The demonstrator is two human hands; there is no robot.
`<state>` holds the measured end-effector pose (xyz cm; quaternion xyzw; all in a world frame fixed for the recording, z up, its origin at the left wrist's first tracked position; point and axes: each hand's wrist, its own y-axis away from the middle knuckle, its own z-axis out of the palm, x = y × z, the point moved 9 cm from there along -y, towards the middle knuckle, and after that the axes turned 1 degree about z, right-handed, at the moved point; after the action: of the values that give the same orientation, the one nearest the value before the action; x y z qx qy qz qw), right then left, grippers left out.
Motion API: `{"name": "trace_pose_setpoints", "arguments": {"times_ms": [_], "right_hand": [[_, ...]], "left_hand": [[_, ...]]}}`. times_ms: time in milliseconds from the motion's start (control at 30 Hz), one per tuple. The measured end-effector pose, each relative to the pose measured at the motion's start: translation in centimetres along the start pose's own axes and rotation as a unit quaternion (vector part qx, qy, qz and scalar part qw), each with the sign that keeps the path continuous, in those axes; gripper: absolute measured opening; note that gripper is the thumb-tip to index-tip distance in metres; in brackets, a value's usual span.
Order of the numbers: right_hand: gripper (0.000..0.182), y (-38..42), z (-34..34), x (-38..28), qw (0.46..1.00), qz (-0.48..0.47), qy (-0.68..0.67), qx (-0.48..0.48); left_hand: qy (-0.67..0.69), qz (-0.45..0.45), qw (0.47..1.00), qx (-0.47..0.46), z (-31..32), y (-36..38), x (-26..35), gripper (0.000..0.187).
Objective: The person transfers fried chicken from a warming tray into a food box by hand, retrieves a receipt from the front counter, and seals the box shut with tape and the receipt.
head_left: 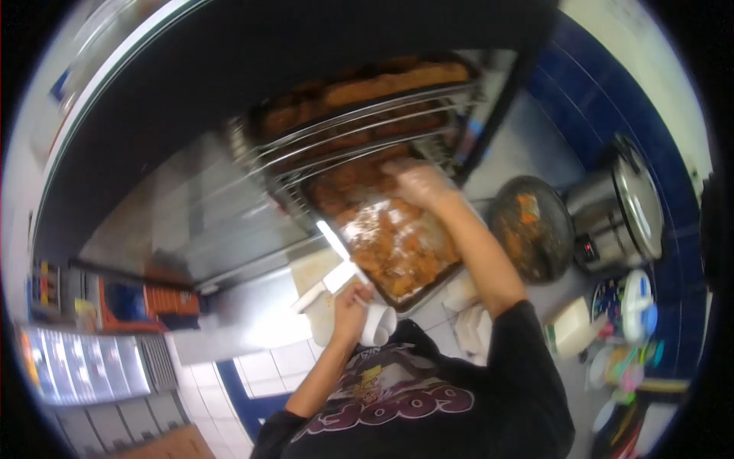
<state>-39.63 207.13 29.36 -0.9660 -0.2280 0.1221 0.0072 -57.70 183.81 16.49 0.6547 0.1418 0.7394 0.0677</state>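
A large tray of browned, fried-looking food pieces (405,249) juts out from a lit cabinet rack. My right hand (420,183), in a thin clear glove, reaches over the far part of this tray. Its fingers are blurred and lie right at the food. My left hand (352,307) is closed beside the tray's near left corner, around a white cup-shaped thing (378,325). Just left of that hand, a broad-bladed knife (339,278) with a white handle lies over a pale cutting board (322,320).
Above the tray, wire racks (359,118) hold more trays of food. The cabinet's glass door (183,206) stands at left. To the right are a dark round pan (531,229) with food scraps and a steel cooker (615,210). White containers (573,325) sit lower right.
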Motion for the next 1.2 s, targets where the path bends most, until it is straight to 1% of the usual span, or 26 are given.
{"name": "trace_pose_setpoints", "arguments": {"times_ms": [100,133,167,233,267,333,367,400,433,467,500,567,600,633,667,733,767,833,867,933,967,1033,1067,1100,1133,1200], "right_hand": [[0.055,2.8,-2.5,-0.8,0.999,0.038,-0.018,-0.006],[0.054,4.6,-4.2,-0.4,0.990,0.069,-0.108,0.050],[0.046,7.6,-6.3,-0.8,0.957,-0.030,-0.124,0.262],[0.047,13.5,-9.6,0.4,0.910,0.086,-0.327,0.238],[0.047,16.3,-9.1,1.9,0.905,0.116,-0.322,0.251],[0.049,23.6,-7.7,6.8,0.688,0.214,-0.565,0.402],[0.049,28.5,-7.8,9.3,0.693,0.299,-0.464,0.464],[0.045,33.3,-6.3,11.7,0.604,0.288,-0.545,0.504],[0.048,39.4,-2.2,16.4,0.620,0.406,-0.414,0.529],[0.055,44.8,-0.8,18.7,0.564,0.438,-0.406,0.570],[0.048,49.7,-1.6,19.3,0.512,0.434,-0.387,0.632],[0.027,58.4,-0.5,22.7,0.500,0.470,-0.362,0.631],[0.017,61.4,-1.0,22.6,0.432,0.553,-0.327,0.633],[0.021,66.8,1.6,25.3,0.448,0.631,-0.252,0.580],[0.027,70.6,4.4,27.9,0.431,0.587,-0.288,0.622],[0.036,77.4,11.3,34.0,0.468,0.521,-0.369,0.611],[0.039,75.6,10.9,34.6,0.512,0.438,-0.436,0.596],[0.037,75.3,13.2,38.6,0.489,0.377,-0.566,0.546],[0.032,72.3,11.4,36.3,0.409,0.401,-0.593,0.566],[0.027,66.1,3.4,29.8,0.524,0.536,-0.318,0.581],[0.027,62.2,2.5,28.5,0.541,0.525,-0.322,0.573],[0.033,54.9,-3.1,23.0,0.634,0.504,-0.023,0.586],[0.032,46.6,-5.9,19.4,0.686,0.451,-0.068,0.566],[0.032,38.5,-7.6,15.4,0.720,0.399,-0.237,0.516],[0.027,31.2,-9.3,11.4,0.786,0.324,-0.219,0.479],[0.028,18.7,-9.3,4.9,0.927,0.213,-0.203,0.235]], "left_hand": [[-0.051,-0.020,0.998,0.005,0.7,1.1,2.9,0.016],[-0.046,-0.008,0.999,0.009,1.4,1.6,4.4,0.016],[-0.050,0.008,0.999,0.001,1.1,1.1,3.5,0.015],[-0.025,-0.004,1.000,-0.012,0.1,0.2,1.5,0.013],[0.005,-0.028,1.000,-0.011,-0.1,-0.1,0.7,0.012],[0.013,-0.069,0.998,-0.005,-0.1,0.2,0.7,0.013],[0.000,-0.077,0.997,0.008,-0.1,0.4,0.9,0.014],[-0.014,-0.082,0.996,0.023,0.0,0.6,1.3,0.016],[-0.017,-0.085,0.996,0.022,0.4,0.7,1.5,0.016],[-0.042,-0.085,0.995,0.037,0.3,0.8,1.9,0.018],[-0.066,-0.083,0.993,0.054,0.3,0.8,2.1,0.021],[-0.064,-0.077,0.994,0.036,-0.1,0.2,1.7,0.021],[-0.057,-0.070,0.996,0.017,-0.1,0.4,1.5,0.021],[-0.064,-0.081,0.994,0.042,0.3,0.7,1.7,0.021],[-0.065,-0.082,0.994,0.038,0.3,1.2,2.0,0.016],[-0.106,-0.073,0.991,0.033,-0.9,0.8,0.5,0.008],[-0.121,-0.024,0.992,0.011,0.3,1.3,2.0,0.007],[-0.087,-0.030,0.995,0.047,-0.6,1.1,0.5,0.010],[-0.063,-0.028,0.996,0.048,0.5,1.4,1.7,0.015],[-0.075,-0.021,0.996,0.038,1.3,1.7,3.2,0.019],[-0.062,-0.022,0.996,0.056,0.8,1.6,2.7,0.019],[-0.036,-0.024,0.999,0.027,1.0,1.3,1.5,0.020],[-0.032,-0.025,0.999,0.028,1.1,1.5,1.8,0.020],[-0.025,-0.037,0.999,0.023,1.4,1.7,2.1,0.020],[-0.019,-0.049,0.998,0.018,1.7,1.9,2.2,0.020],[-0.024,-0.024,0.999,0.006,1.7,1.8,1.6,0.022]]}}
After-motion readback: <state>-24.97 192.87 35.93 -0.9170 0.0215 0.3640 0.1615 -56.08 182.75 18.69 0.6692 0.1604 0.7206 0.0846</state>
